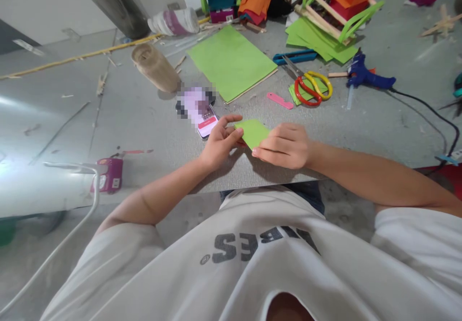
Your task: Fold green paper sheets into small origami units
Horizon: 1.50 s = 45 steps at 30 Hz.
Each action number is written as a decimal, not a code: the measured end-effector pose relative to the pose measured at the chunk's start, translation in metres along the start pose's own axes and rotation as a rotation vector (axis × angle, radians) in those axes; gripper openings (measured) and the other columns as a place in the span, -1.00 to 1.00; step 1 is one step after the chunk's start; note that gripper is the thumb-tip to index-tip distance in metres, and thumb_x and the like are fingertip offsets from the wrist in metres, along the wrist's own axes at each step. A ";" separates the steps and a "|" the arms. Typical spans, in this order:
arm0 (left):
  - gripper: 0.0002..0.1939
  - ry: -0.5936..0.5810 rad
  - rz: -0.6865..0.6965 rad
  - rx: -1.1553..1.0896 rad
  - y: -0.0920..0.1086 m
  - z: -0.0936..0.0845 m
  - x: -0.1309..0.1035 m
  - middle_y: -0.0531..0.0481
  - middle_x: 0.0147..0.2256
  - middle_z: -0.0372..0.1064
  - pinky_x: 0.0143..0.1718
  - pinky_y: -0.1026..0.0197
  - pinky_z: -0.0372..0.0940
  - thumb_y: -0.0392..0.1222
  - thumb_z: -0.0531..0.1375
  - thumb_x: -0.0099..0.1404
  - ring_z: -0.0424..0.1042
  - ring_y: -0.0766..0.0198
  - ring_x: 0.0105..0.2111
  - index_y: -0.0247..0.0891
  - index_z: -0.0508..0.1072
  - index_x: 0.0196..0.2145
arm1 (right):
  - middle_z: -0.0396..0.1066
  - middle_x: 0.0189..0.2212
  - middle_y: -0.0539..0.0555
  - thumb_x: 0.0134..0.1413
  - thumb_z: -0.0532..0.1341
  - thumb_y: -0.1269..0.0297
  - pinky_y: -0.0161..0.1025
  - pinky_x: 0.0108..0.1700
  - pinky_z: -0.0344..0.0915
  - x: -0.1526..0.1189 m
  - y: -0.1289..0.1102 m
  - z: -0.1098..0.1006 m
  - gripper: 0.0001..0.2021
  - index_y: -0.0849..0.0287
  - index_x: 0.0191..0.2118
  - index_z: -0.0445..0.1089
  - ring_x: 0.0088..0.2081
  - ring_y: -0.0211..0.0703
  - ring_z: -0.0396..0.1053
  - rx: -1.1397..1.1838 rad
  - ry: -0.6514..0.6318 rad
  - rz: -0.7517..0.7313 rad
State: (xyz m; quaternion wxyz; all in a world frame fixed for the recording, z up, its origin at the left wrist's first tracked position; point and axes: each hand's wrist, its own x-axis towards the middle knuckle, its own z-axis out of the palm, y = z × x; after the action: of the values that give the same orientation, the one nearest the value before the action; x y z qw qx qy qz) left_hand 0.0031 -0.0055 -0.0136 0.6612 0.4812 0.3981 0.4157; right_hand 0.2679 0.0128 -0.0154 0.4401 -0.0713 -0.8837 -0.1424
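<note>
Two bare hands share one small green paper piece [253, 131], and from my remote seat I find it raised just over the near edge of the tabletop [169, 167], in front of the white shirt [267, 234]. My left hand [222, 143] holds its left edge, thumb on the near face and forefinger reaching along the top; a bit of red shows by those fingers, too small for me to identify. My right hand [287, 146] is closed narrowly over the right side, its fingertips at the lower corner and the rest of that side hidden from me.

I judge the step in hand to be handling the paper between both hands; whether it is folded, I cannot tell. The next move, I think, calls for light, even pressure from each side, since a hard pinch could crease it.

The phone [207, 127] lies just beside my left hand. Beyond are the large green sheet [231, 61], the pink tool [279, 100] and the scissors [308, 98], with the glue gun [368, 76] farther right.
</note>
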 end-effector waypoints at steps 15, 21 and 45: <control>-0.58 0.035 -0.063 0.076 0.004 -0.006 0.004 0.22 -0.42 0.54 -0.28 0.24 0.64 -0.24 0.66 0.37 0.63 0.29 -0.41 -0.15 0.58 0.03 | 0.56 0.20 0.26 0.62 0.36 -0.49 -0.03 -0.06 0.48 -0.007 0.003 0.003 -0.29 0.02 0.43 0.51 0.10 0.19 0.55 0.305 -0.370 0.375; -0.38 -0.039 -0.046 0.060 0.000 -0.006 0.005 0.19 -0.37 0.59 -0.25 0.22 0.68 0.14 0.81 0.28 0.66 0.29 -0.38 -0.12 0.54 -0.07 | 0.50 0.25 0.25 0.51 0.52 -0.36 -0.02 -0.09 0.51 -0.008 0.000 0.004 -0.29 -0.05 0.44 0.38 0.13 0.22 0.57 0.367 -0.413 0.435; -0.49 0.025 -0.069 0.117 0.000 -0.004 0.003 0.23 -0.39 0.64 -0.35 0.30 0.56 -0.31 0.59 0.27 0.67 0.33 -0.44 -0.07 0.32 -0.13 | 0.55 0.59 0.36 0.43 0.50 0.10 0.28 0.36 0.81 0.001 -0.021 -0.001 -0.19 -0.04 0.67 0.33 0.52 0.42 0.66 0.481 -0.334 0.753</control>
State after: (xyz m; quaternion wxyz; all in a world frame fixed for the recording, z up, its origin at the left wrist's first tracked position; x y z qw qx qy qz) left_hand 0.0006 -0.0018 -0.0148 0.6409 0.4997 0.4461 0.3749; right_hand 0.2631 -0.0072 -0.0179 0.3173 -0.3045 -0.8630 0.2487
